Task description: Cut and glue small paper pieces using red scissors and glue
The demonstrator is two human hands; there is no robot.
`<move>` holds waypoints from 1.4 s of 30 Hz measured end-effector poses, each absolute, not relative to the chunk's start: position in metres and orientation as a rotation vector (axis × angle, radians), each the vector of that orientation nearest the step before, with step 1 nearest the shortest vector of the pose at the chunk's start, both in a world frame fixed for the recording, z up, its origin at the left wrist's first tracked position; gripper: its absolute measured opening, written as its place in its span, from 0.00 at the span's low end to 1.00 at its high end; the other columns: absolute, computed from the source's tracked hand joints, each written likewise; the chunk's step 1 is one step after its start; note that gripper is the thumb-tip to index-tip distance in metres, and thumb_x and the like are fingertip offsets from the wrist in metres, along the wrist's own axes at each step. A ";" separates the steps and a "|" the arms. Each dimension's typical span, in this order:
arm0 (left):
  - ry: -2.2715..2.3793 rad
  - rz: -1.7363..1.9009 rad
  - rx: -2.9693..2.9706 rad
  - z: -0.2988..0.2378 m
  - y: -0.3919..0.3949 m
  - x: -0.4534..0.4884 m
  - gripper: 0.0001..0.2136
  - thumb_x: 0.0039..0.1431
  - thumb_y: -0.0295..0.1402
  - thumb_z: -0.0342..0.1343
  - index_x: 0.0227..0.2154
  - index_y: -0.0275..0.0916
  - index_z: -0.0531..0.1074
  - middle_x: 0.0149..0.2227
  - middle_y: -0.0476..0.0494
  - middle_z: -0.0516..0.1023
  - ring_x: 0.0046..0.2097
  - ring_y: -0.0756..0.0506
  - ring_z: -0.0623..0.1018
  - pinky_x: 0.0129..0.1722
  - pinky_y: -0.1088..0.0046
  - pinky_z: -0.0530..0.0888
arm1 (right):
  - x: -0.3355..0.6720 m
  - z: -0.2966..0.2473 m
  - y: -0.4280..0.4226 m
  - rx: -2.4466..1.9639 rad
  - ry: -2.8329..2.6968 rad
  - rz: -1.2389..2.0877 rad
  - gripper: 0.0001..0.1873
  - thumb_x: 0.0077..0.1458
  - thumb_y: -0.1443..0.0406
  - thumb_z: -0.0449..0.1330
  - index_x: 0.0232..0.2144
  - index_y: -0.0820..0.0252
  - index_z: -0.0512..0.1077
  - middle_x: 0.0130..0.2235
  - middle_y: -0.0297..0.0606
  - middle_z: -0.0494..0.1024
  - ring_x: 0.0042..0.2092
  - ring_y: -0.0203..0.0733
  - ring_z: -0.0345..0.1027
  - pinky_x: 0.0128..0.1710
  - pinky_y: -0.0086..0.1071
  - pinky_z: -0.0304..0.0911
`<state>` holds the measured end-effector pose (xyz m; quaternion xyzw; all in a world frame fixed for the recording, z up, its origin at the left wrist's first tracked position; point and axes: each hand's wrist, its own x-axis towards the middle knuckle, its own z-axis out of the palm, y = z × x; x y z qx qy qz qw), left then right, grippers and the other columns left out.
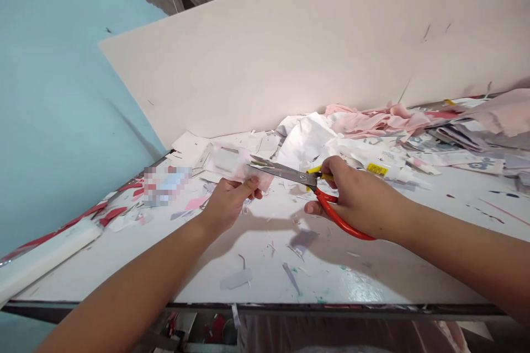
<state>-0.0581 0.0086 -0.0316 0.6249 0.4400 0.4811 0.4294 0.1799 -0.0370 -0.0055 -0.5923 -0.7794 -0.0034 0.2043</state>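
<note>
My right hand (358,193) is closed round the handles of a pair of scissors (304,177). One handle loop is red, and yellow shows near my fingers. The scissors' blades point left and stand a little apart, with their tips at a thin, pale pink sheet (265,181). My left hand (232,198) pinches this sheet between thumb and fingers, just above the white table. Whether the sheet is paper or cloth I cannot tell. Behind it lies a whitish, see-through piece (226,159), partly overlapped by the sheet.
Small scraps lie over the white table (265,281). Pink cloth strips (372,121) and white sheets (306,135) are heaped along the upright board (290,55). A white roll (49,256) lies at the left edge, near red scraps (111,215). A yellow-labelled item (377,170) lies beyond my right hand.
</note>
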 end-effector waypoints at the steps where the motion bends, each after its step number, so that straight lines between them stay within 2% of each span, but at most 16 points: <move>1: 1.099 1.197 1.569 -0.031 0.008 -0.058 0.15 0.47 0.44 0.56 0.20 0.36 0.74 0.22 0.45 0.73 0.28 0.50 0.69 0.27 0.73 0.66 | 0.180 -0.006 -0.037 -1.646 -2.173 0.006 0.25 0.43 0.45 0.53 0.34 0.58 0.56 0.30 0.38 0.72 0.25 0.42 0.67 0.20 0.29 0.55; 15: 1.196 1.161 1.651 -0.032 0.004 -0.057 0.16 0.46 0.46 0.55 0.20 0.37 0.73 0.21 0.46 0.72 0.26 0.49 0.70 0.24 0.73 0.63 | 0.176 -0.007 -0.038 -1.654 -2.177 0.104 0.21 0.45 0.46 0.52 0.31 0.55 0.54 0.24 0.32 0.70 0.23 0.40 0.63 0.18 0.28 0.51; 24: 1.175 1.144 1.643 -0.031 0.003 -0.053 0.16 0.47 0.46 0.55 0.18 0.37 0.72 0.21 0.45 0.73 0.28 0.48 0.70 0.30 0.70 0.67 | 0.175 -0.009 -0.037 -1.661 -2.214 0.088 0.22 0.46 0.45 0.51 0.31 0.55 0.56 0.22 0.34 0.70 0.22 0.41 0.64 0.18 0.27 0.49; 42: 1.055 1.121 1.667 -0.031 0.001 -0.051 0.15 0.49 0.45 0.54 0.23 0.37 0.72 0.22 0.47 0.72 0.28 0.50 0.69 0.31 0.72 0.66 | 0.175 -0.015 -0.037 -1.624 -2.419 -0.310 0.23 0.53 0.44 0.40 0.29 0.57 0.57 0.16 0.35 0.67 0.17 0.43 0.61 0.17 0.28 0.42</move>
